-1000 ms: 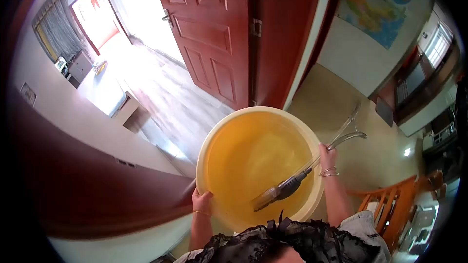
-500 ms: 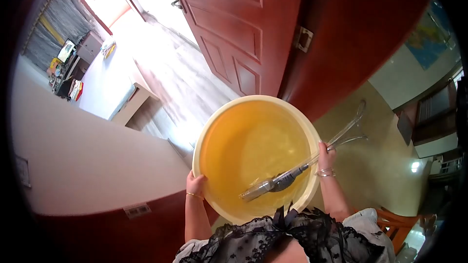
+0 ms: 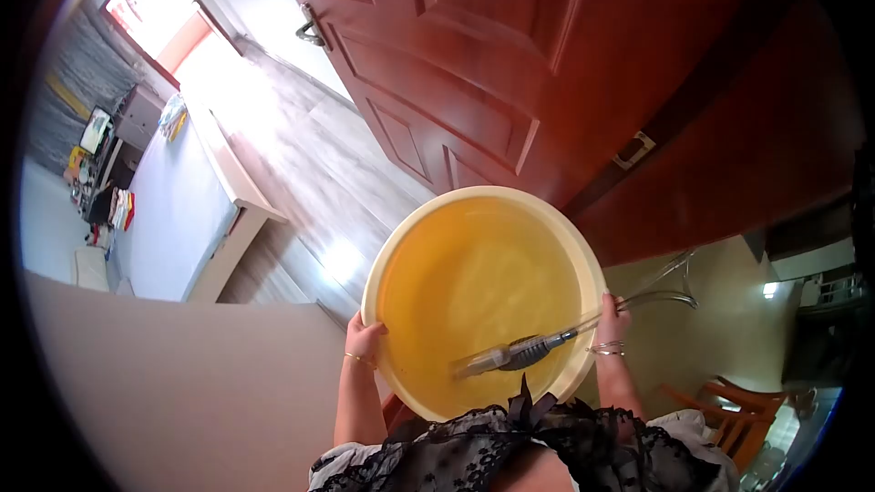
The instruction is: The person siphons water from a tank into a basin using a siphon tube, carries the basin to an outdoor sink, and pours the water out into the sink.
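Note:
A large round yellow basin [image 3: 372, 281] with a pale rim is held in front of my body. What looks like clear water lies inside it. My left hand [image 3: 366, 341] is closed on the rim at the left. On the opposite side my right hand [image 3: 612, 321] grips the rim, with a clear hose passing at its thumb. That hose belongs to a siphon pump [image 3: 527, 353] with a grey ribbed bulb and a clear tube end, slanting down into the basin. The hose's free end loops out past the right hand.
A red panelled door [image 3: 474, 82] stands open ahead, its handle [image 3: 310, 25] at the left edge. Beyond the doorway are a wood-look floor [image 3: 301, 137] and a bed [image 3: 178, 210]. A pale wall [image 3: 182, 374] is close at left; a wooden chair [image 3: 743, 415] is at lower right.
The doorway, door and bed look nearer, and more of the room shows. Both hands keep hold of the basin. The hose's loose end has swung a little lower.

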`<state>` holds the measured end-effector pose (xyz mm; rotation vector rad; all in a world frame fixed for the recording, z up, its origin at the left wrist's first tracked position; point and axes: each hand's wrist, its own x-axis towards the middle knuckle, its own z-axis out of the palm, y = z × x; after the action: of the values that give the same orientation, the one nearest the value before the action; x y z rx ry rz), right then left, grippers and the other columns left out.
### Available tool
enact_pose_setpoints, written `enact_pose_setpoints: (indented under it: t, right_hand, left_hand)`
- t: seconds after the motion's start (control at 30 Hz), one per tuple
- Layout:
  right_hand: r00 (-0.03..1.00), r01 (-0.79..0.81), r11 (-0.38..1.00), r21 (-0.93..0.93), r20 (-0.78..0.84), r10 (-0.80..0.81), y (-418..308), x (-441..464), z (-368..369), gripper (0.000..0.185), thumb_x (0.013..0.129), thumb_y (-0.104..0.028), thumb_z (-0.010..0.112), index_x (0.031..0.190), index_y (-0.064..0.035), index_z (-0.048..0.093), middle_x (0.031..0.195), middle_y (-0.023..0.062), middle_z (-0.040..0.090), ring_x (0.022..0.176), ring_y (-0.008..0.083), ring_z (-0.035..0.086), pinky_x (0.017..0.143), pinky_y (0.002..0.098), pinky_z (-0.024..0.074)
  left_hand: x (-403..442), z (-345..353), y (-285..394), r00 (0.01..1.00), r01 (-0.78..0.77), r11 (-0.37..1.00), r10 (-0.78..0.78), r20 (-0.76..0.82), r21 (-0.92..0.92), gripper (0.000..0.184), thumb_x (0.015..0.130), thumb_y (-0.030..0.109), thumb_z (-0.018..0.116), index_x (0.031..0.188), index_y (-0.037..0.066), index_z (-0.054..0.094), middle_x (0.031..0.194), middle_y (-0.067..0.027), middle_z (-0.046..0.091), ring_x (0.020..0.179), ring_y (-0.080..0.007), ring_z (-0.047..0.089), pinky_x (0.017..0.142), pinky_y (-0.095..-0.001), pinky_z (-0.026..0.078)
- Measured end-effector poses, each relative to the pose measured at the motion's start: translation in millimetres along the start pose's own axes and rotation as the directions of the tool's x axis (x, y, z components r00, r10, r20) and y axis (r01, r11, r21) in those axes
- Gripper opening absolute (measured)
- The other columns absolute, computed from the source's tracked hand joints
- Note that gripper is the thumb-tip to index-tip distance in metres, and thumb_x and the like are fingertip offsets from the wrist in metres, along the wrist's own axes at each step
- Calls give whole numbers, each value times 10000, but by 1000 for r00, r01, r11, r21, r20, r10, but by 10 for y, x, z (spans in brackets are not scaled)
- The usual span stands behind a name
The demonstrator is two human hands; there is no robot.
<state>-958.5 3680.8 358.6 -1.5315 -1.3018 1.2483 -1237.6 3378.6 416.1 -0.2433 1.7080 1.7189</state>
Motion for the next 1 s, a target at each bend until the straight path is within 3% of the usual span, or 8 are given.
enact_pose_setpoints:
  t: [0.1,0.33,0.43,0.53,0.73,0.83,1.0]
  right_hand:
    - [1000,-12,997,80,-24,14,-180,163,196,172,756,-167,549,689,-11,522,700,20,511,655,95,442,608,253,367]
    - [970,-65,949,310,-203,133,-333,68,283,146,742,-145,574,762,-6,535,789,31,526,740,109,464,670,268,376]
    - [942,-71,974,217,-307,137,-368,-106,392,140,740,-139,577,775,-8,542,796,29,529,751,115,467,684,272,375]
    - [883,-49,946,319,-429,191,-351,-308,615,117,731,-129,579,727,-22,532,758,12,516,720,107,447,657,270,366]
    - [876,-63,981,181,-461,142,-631,-617,870,140,718,-120,567,632,-56,476,660,-19,458,655,89,398,613,253,336]
    - [878,-67,956,286,-439,192,-625,-662,982,150,722,-134,564,628,-56,477,650,-17,457,650,88,393,618,250,332]
    - [898,-64,963,262,-406,171,-686,-790,1159,154,714,-122,577,622,-55,475,649,-18,459,650,91,395,619,254,333]
  left_hand:
    - [403,124,194,998,-34,999,32,48,34,382,582,-74,442,958,-35,501,824,-93,567,702,-184,561,609,-284,459]
    - [913,517,848,983,36,993,-55,173,112,414,563,-84,428,967,-26,496,839,-94,573,711,-190,572,630,-298,472]
    - [1155,398,1008,968,66,989,-95,233,130,417,564,-89,424,969,-26,503,827,-92,579,701,-191,576,625,-298,474]
    - [1471,358,1162,952,51,982,-103,288,183,415,564,-96,430,965,-27,510,822,-85,580,693,-181,572,624,-288,468]
    - [1707,323,1514,931,48,975,-122,345,215,399,570,-104,437,954,-30,516,825,-78,581,696,-169,568,619,-272,461]
    - [1750,197,1606,928,37,983,-100,359,179,389,576,-103,434,949,-29,517,840,-89,584,699,-184,575,618,-284,471]
    - [1776,55,1755,943,51,980,-110,313,190,418,570,-100,431,978,-38,502,846,-83,575,728,-167,562,643,-266,456]
